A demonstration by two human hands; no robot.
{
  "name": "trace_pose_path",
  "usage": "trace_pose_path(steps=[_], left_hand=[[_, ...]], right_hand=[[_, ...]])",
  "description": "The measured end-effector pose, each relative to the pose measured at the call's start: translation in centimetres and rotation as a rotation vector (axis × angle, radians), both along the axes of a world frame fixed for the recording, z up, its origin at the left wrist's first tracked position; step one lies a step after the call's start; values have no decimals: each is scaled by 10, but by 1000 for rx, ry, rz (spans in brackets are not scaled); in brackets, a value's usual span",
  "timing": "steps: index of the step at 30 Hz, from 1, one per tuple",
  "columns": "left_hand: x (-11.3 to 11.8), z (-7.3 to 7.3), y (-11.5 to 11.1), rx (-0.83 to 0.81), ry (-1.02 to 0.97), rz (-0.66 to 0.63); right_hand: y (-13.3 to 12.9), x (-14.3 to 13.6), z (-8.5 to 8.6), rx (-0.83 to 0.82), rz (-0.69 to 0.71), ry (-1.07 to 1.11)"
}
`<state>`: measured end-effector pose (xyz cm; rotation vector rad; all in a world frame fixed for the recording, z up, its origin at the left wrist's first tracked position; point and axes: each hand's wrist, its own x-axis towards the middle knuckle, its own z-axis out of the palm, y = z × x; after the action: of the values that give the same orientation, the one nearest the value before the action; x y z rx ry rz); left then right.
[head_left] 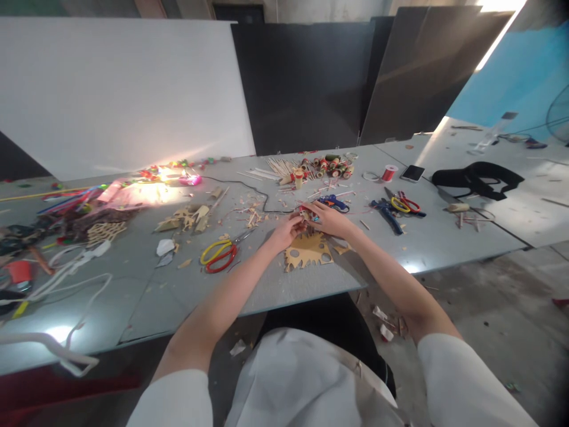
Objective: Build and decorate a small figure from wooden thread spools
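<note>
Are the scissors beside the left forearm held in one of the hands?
No, these scissors lie on the table, while the left hand and right hand are close together by the tan board.

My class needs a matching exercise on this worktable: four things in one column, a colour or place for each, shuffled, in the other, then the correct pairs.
Things
1. Spool
2. Cut-out sheet
3. Phone
4. Glue gun

Colours and places
A. Blue, just beyond the right hand
B. Right of the spool in the picture
C. Red
D. Tan, with round holes

Pairs: 1-C, 2-D, 3-B, 4-A
</note>
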<state>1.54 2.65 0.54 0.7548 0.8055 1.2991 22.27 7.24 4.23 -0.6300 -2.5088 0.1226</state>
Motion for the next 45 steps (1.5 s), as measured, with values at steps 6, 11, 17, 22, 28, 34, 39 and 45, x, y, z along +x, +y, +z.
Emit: trace_pose_path(steps=[6,11,17,22,28,34,39,45], left_hand=[[0,-1,2,-6,-12,10],[-1,-2,3,-6,-1,18],[-1,-1,1,1,10,3],[-1,0,0,-5,-8,3],[-1,-1,0,1,-28,1],[-1,2,-1,-6,-40,4],[-1,3,-1,-4,-38,-1],[-2,4,-1,-21,-30,-3]], right_hand=[[-3,-1,5,-10,-5,-9],[-4,-1,7,-22,-11,-23],[-3,-2,5,-13,2,6],[-3,-1,5,-25,5,14],[-2,-1,4,-22,9,10],[-1,-1,4,-17,14,18],[-2,0,4,-19,-4,1],[0,0,2,-25,10,14]])
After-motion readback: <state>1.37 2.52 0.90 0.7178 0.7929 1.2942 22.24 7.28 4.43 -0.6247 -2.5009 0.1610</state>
